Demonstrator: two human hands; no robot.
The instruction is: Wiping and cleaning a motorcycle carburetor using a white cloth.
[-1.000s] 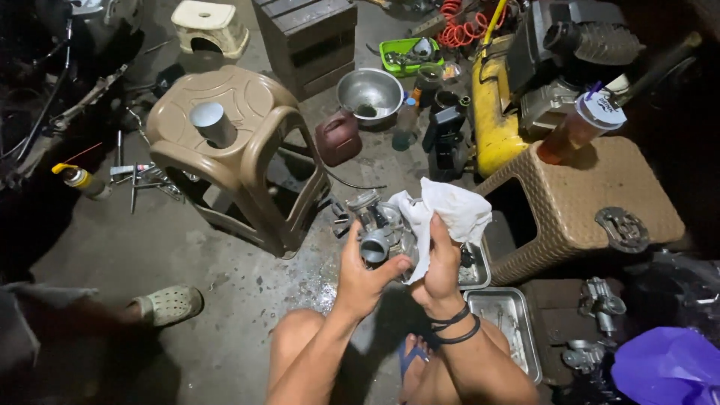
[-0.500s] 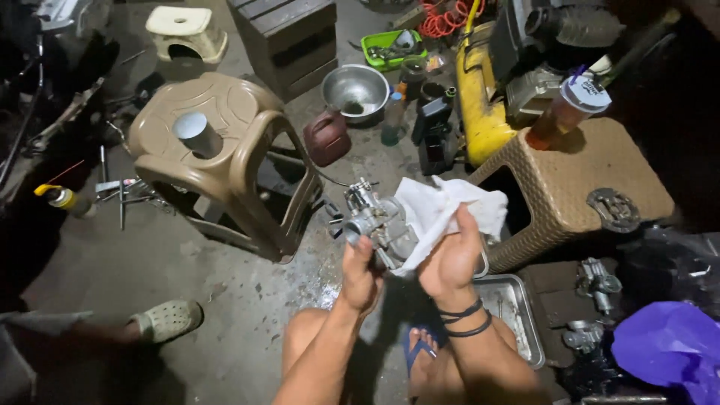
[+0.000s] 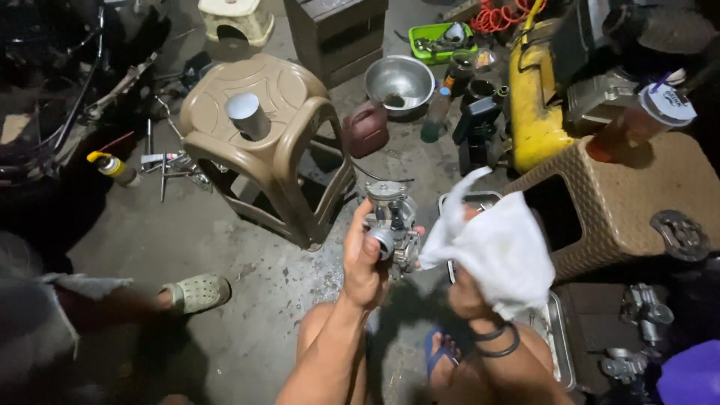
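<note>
Head view: left hand (image 3: 365, 259) closed around a small metal carburettor (image 3: 394, 225), held up over the concrete floor (image 3: 225, 247), just in front of the knees. Right hand (image 3: 469, 296) gripping a white rag (image 3: 499, 251), mostly hidden under the cloth; the rag's edge is touching the carburettor's right side.

Progress, as a judgement: wiping is in hand, not finished. The carburettor body looks grey and dull, and I can't tell how clean it is at this size. The rag is mostly white, with no heavy staining visible.

Around it: tan plastic stool (image 3: 262, 142) to the left with a metal cup (image 3: 247, 116) on top. Steel bowl (image 3: 400, 81) and a dark red can (image 3: 366, 129) on the floor beyond. Yellow tank (image 3: 534, 112) further right. Brown woven stool (image 3: 630, 202) at right, carrying a drink cup (image 3: 637, 124) and a flat metal part (image 3: 679, 234). Metal tray (image 3: 559, 352) on the floor under the right arm. Another person's sandalled foot (image 3: 196, 292) at left, well apart from the hands.
</note>
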